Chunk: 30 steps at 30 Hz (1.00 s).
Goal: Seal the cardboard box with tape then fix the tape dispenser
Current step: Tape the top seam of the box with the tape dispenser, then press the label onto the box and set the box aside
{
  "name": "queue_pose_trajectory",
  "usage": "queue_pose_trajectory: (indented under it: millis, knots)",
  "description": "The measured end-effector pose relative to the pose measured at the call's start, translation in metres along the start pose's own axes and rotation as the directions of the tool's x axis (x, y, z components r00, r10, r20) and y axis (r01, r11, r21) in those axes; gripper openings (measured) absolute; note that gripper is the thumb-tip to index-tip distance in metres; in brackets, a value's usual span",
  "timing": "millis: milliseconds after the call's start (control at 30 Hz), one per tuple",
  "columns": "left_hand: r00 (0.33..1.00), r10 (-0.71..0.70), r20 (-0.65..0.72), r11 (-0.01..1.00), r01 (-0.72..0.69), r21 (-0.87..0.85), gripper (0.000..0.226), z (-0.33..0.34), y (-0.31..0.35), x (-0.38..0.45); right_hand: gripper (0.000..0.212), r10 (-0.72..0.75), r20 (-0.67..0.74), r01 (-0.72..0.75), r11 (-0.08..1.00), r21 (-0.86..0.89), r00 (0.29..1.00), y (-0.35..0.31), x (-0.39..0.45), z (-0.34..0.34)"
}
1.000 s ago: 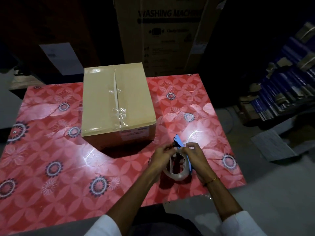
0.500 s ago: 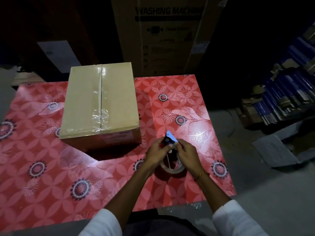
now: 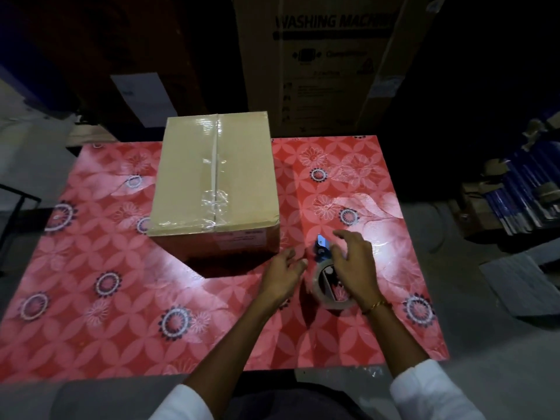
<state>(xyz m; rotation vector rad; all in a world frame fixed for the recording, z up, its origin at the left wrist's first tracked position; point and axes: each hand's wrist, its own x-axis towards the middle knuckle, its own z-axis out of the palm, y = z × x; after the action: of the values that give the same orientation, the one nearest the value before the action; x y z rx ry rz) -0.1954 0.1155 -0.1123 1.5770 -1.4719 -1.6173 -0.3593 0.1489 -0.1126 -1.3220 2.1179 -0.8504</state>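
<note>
The closed cardboard box (image 3: pixel 188 177) stands at the back middle of the red flowered table (image 3: pixel 91 298), with clear tape along its top seam and crinkled tape near the front edge. To the right of the box, the tape dispenser (image 3: pixel 328 283), a clear tape roll with a blue cutter at its far end, rests on the table. My left hand (image 3: pixel 283 275) is just left of the dispenser, fingers loose and apart, holding nothing. My right hand (image 3: pixel 356 265) hovers over the roll's right side with fingers spread and partly hides it.
A tall carton marked "WASHING MACHINE" (image 3: pixel 327 65) stands behind the table. Stacked blue packs and cardboard (image 3: pixel 521 189) lie on the floor at the right. The table's right edge is close to my right hand. A dark metal frame (image 3: pixel 12 207) is at the far left.
Both hands held the dispenser's blue cutter end between their fingertips; now the fingers have opened and come off it. The view has swung, so the box sits more central.
</note>
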Motion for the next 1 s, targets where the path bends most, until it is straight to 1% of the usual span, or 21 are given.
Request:
queue_pose_trajectory:
  millis: [33,100,133,167,200,233,267,300,333,367,400,467,500,533,567,667,767,833,900,1000]
  knots:
    - [0.999,0.03,-0.038,0.999,-0.028,0.044,0.04,-0.011,0.002,-0.005,0.031,-0.039,-0.022,0.039,0.999,0.017,0.999,-0.01,0.0,-0.001]
    - [0.986,0.152,-0.063,0.982,-0.143,0.122,0.033,-0.037,0.009,-0.024,0.032,-0.117,-0.057,0.122,0.989,0.079,0.991,-0.032,-0.001,0.0]
    - [0.97,0.233,-0.072,0.961,-0.219,0.167,0.032,-0.051,0.013,-0.036,0.032,-0.137,-0.067,0.145,0.98,0.136,0.988,-0.043,-0.001,0.002]
    - [0.938,0.326,-0.118,0.929,-0.294,0.226,0.03,-0.065,0.014,-0.047,0.034,-0.14,-0.075,0.153,0.967,0.204,0.987,-0.054,-0.002,0.004]
    - [0.88,0.434,-0.193,0.878,-0.366,0.307,0.027,-0.08,0.013,-0.056,0.036,-0.14,-0.081,0.157,0.951,0.266,0.987,-0.065,-0.003,0.007]
    - [0.793,0.541,-0.28,0.817,-0.416,0.4,0.024,-0.095,0.012,-0.064,0.039,-0.148,-0.084,0.167,0.936,0.31,0.985,-0.074,-0.004,0.012]
    - [0.709,0.602,-0.367,0.776,-0.412,0.478,0.024,-0.11,0.011,-0.07,0.043,-0.166,-0.075,0.182,0.923,0.339,0.983,-0.082,-0.005,0.019]
    - [0.64,0.617,-0.458,0.77,-0.37,0.52,0.029,-0.126,0.01,-0.072,0.046,-0.187,-0.056,0.194,0.913,0.358,0.981,-0.09,-0.006,0.026]
    - [0.604,0.579,-0.547,0.804,-0.31,0.508,0.037,-0.141,0.008,-0.072,0.048,-0.207,-0.035,0.205,0.908,0.365,0.978,-0.096,-0.007,0.034]
    - [0.611,0.502,-0.613,0.857,-0.258,0.445,0.047,-0.156,0.005,-0.068,0.05,-0.224,-0.014,0.214,0.909,0.357,0.974,-0.102,-0.007,0.04]
    - [0.659,0.418,-0.626,0.903,-0.227,0.364,0.058,-0.17,0.002,-0.062,0.052,-0.242,0.006,0.226,0.912,0.343,0.97,-0.108,-0.008,0.047]
    - [0.79,0.314,-0.526,0.944,-0.202,0.26,0.077,-0.193,-0.005,-0.046,0.055,-0.294,0.034,0.272,0.918,0.287,0.955,-0.119,-0.009,0.055]
    - [0.833,0.298,-0.467,0.948,-0.201,0.248,0.082,-0.2,-0.007,-0.038,0.055,-0.324,0.041,0.306,0.922,0.238,0.945,-0.126,-0.009,0.058]
    - [0.853,0.304,-0.424,0.943,-0.206,0.262,0.084,-0.204,-0.009,-0.033,0.054,-0.35,0.043,0.338,0.924,0.181,0.936,-0.131,-0.009,0.061]
    - [0.856,0.32,-0.406,0.933,-0.211,0.291,0.083,-0.205,-0.009,-0.029,0.052,-0.369,0.044,0.361,0.924,0.122,0.929,-0.135,-0.009,0.064]
    - [0.828,0.364,-0.427,0.904,-0.205,0.375,0.074,-0.208,-0.003,-0.024,0.047,-0.382,0.038,0.382,0.924,0.008,0.923,-0.143,-0.007,0.067]
    - [0.792,0.414,-0.449,0.862,-0.182,0.474,0.067,-0.217,0.011,-0.025,0.05,-0.37,0.012,0.37,0.929,-0.028,0.929,-0.16,-0.002,0.054]
    - [0.762,0.48,-0.434,0.816,-0.207,0.54,0.064,-0.227,0.026,-0.027,0.054,-0.368,-0.017,0.367,0.929,-0.038,0.93,-0.178,0.003,0.038]
    - [0.714,0.55,-0.433,0.767,-0.225,0.602,0.059,-0.236,0.049,-0.029,0.054,-0.368,-0.04,0.365,0.928,-0.066,0.929,-0.198,0.009,0.021]
    - [0.638,0.618,-0.46,0.699,-0.177,0.693,0.054,-0.246,0.086,-0.033,0.053,-0.385,-0.059,0.372,0.914,-0.165,0.921,-0.226,0.018,-0.003]
